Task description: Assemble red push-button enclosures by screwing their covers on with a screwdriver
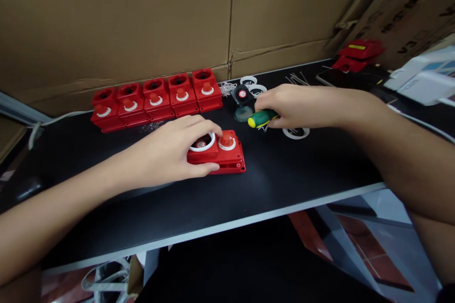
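Note:
My left hand (177,149) is closed around the left end of a red plastic device (229,163) lying on the black table. The device carries a domed red lamp (226,140) in a white collar and a round opening with a white ring (208,147), partly covered by my fingers. My right hand (280,104) grips a green and yellow screwdriver handle (261,118); its shaft is not visible. Close by the right hand are a small black square part (242,95) with a red and white centre, a clear round disc (243,114) and a loose white ring (296,133).
Several similar red devices (155,99) stand in a row at the back left. More white rings (248,80) and thin pins (297,78) lie behind my right hand. A red object (359,54) and white boxes (423,75) are at the right. Cardboard (117,19) walls the back.

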`<state>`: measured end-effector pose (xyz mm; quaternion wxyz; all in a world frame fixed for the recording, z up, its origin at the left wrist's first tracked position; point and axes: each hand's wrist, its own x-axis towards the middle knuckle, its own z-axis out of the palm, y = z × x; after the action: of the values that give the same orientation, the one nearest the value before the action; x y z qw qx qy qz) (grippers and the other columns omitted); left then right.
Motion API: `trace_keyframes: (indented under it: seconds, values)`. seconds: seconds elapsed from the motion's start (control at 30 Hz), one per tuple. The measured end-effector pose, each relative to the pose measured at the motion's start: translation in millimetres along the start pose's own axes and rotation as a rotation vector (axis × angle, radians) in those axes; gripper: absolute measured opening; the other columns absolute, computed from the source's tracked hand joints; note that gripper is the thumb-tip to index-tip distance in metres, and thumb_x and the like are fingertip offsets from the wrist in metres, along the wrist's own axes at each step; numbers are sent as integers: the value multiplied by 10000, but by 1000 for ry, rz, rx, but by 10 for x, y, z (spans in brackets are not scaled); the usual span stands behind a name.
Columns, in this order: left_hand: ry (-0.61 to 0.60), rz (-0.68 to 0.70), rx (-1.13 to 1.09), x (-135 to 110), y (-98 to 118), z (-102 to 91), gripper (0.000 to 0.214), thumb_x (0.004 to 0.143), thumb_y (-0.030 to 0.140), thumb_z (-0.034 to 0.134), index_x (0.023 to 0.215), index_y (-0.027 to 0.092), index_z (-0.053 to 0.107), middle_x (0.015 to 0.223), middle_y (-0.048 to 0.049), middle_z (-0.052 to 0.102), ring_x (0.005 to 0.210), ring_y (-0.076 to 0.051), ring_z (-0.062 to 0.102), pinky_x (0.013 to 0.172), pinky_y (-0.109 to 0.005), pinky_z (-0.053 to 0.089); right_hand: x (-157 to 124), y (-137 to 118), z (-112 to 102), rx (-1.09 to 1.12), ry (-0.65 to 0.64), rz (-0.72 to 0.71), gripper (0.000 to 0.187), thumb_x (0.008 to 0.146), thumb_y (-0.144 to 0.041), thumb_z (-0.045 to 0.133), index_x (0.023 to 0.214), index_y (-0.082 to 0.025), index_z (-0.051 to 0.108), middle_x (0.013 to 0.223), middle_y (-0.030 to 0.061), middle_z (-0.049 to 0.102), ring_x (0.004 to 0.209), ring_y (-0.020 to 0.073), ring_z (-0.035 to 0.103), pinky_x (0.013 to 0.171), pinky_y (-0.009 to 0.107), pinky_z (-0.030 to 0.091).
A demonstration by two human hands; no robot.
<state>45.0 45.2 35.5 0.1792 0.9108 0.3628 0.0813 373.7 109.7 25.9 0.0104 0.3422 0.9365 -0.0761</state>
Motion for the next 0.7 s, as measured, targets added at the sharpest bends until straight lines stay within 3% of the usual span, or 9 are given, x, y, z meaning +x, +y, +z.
trace_keyframes:
  seconds: [0.13,0.27,0.5,0.7]
  values:
    - [4,10,-2,5,-2,7,490,950,531,779,1370,285,719,1362,-60,774,1200,-309,745,1071,-405,567,20,-11,47,18,-9,-10,100,847,-173,637,909,-218,702,876,33,732,750,185,620,727,327,439]
    - [9,24,-4,5,-12,18,470,961,518,769,1364,281,717,1365,-59,774,1204,-303,747,1078,-397,563,-7,-3,-14,-12,-24,20,80,856,-146,620,846,-222,640,847,29,702,726,181,594,711,328,414]
    - [9,6,-9,-4,2,-2,488,946,512,789,1370,285,707,1373,-54,776,1215,-300,750,1092,-384,565,-77,29,-114,-45,156,79,199,817,-133,673,764,-243,515,751,17,617,638,173,482,662,340,337]
    - [37,-62,-21,-25,16,5,659,896,546,834,1457,266,631,1434,-81,755,1217,-316,761,1086,-403,591,-44,-34,-97,-40,144,68,128,855,-175,668,797,-240,574,768,32,651,645,174,510,653,342,342]
